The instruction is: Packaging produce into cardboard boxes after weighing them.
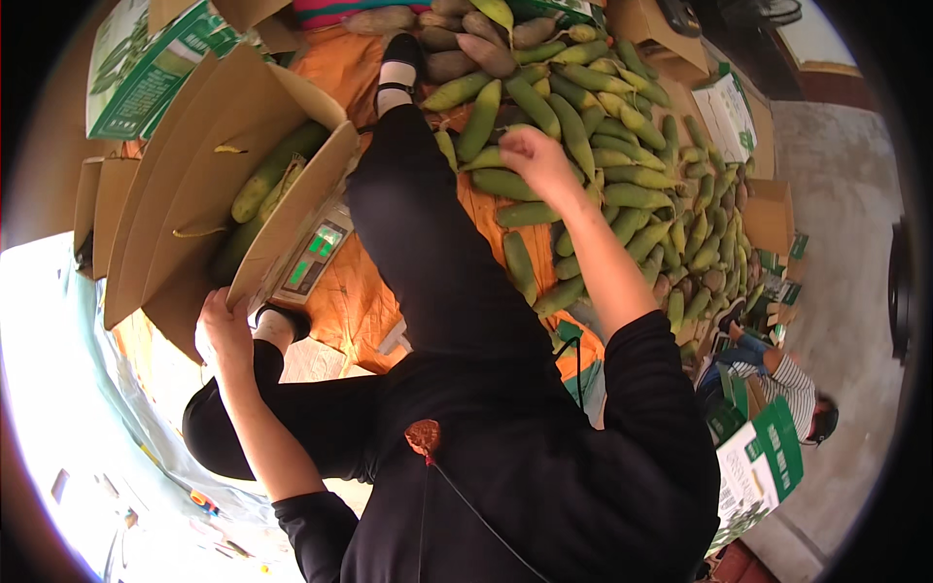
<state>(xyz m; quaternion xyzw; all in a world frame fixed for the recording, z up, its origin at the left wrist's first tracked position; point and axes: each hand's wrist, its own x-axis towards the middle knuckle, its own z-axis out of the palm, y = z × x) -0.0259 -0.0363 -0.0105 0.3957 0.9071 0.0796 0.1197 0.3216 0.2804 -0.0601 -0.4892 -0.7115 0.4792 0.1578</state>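
Note:
An open cardboard box (175,194) stands at the left with a few long green radishes (277,170) inside. My left hand (222,330) grips the near edge of this box, fingers over its rim. Beside the box, a scale (313,255) shows lit green digits. A big heap of green radishes (637,175) spreads from the middle to the right. Over the heap's near-left part, my right hand (535,160) is closed with curled fingers, close to several radishes. Whether a radish end is between those fingers is hidden.
Orange sheeting (340,301) lies under the heap and my legs. Reddish-brown roots (486,55) lie at the far end. A green and white carton (160,73) stands far left, another printed carton (758,471) at lower right. A person in a striped shirt (792,389) sits at right.

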